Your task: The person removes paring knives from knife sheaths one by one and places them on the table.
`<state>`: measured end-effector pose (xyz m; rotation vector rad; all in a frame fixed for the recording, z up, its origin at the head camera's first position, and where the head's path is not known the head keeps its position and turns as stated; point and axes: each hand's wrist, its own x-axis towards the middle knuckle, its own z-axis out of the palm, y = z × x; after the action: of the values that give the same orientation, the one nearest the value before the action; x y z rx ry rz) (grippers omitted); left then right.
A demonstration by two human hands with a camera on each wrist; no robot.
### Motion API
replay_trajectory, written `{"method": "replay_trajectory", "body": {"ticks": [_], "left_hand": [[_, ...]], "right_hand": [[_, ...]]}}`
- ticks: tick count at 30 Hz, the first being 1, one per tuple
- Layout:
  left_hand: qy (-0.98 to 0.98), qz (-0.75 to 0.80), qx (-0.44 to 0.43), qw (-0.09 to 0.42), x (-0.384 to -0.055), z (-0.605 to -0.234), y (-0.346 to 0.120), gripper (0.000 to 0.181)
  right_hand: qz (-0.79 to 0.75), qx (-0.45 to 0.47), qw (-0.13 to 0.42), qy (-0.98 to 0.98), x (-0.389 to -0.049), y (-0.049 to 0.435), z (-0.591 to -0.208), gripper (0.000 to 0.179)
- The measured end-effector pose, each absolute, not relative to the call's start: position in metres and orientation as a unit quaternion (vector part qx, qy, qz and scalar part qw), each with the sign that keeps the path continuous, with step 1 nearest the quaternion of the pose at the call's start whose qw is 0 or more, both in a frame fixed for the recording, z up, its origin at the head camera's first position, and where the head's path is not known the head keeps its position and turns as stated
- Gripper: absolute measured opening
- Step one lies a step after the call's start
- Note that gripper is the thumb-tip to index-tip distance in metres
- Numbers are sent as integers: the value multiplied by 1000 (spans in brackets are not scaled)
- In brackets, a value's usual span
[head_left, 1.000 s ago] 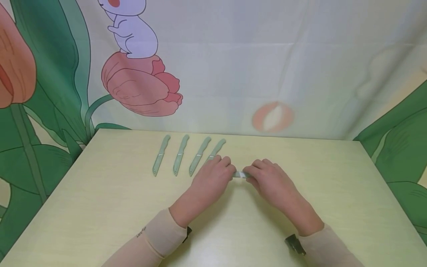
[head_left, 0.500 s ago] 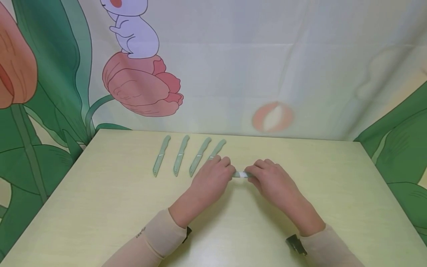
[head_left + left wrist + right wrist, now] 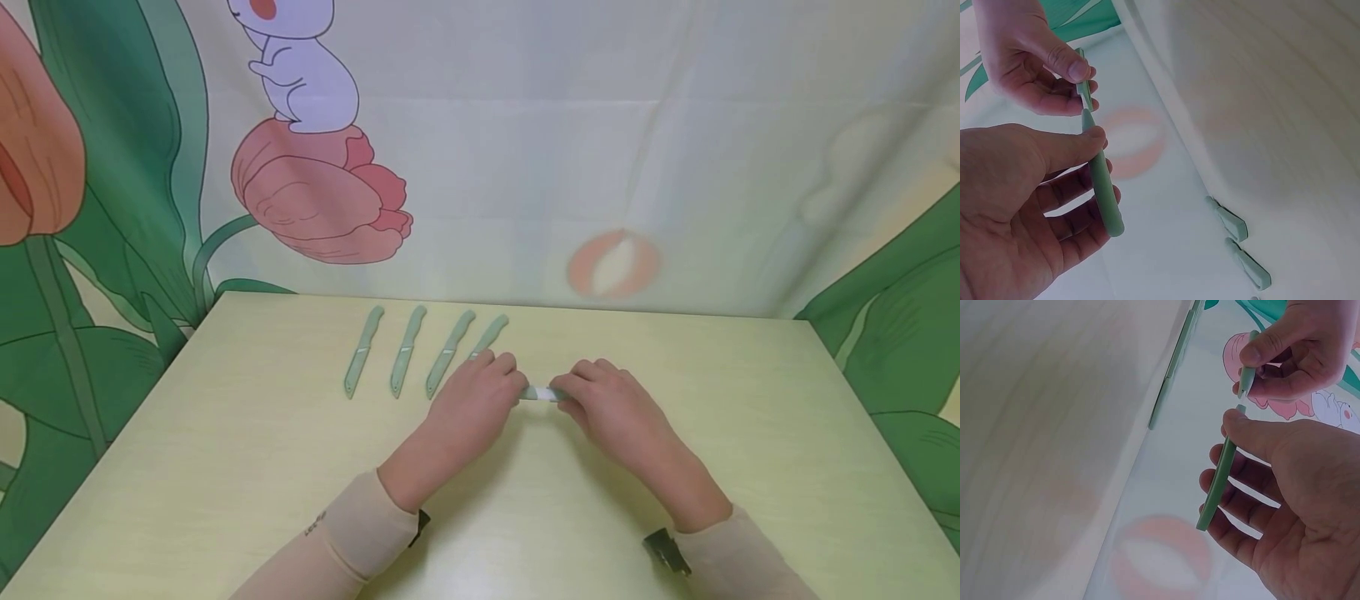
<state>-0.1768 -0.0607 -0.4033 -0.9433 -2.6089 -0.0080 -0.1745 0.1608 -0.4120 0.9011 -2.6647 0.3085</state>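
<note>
Presently, the knife: one green knife (image 3: 543,393), held above the bench (image 3: 247,467) between both hands, lying crosswise to the person.
Left grip (image 3: 480,400): narrow, thumb and fingers pinching the rounded handle (image 3: 1104,194).
Right grip (image 3: 613,410): narrow too, pinching the flat green sheath (image 3: 1219,481) at the other end.
Pale section (image 3: 1087,101): a short stretch between handle and sheath, uncovered by either hand.
Knife row: four more green knives lying apart on the bench, slanted, handles toward the cloth (image 3: 487,167); leftmost (image 3: 363,352), second (image 3: 408,351), third (image 3: 450,354), and fourth (image 3: 492,331), its near end hidden by the left grip.
Sleeves (image 3: 363,529): beige on both arms, a black clip (image 3: 666,551) by the right cuff.
Cloth: hung behind the bench, printed with a white rabbit (image 3: 311,87) sitting on a pink flower (image 3: 315,196).
</note>
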Motion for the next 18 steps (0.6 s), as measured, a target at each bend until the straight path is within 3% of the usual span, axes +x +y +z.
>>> {"method": "replay_trajectory", "body": {"ticks": [18], "left_hand": [[-933,-9,-321,165,-177,-399,-61,8]], "right_hand": [[122,309,145,-932,-176,166,-410,26]]}}
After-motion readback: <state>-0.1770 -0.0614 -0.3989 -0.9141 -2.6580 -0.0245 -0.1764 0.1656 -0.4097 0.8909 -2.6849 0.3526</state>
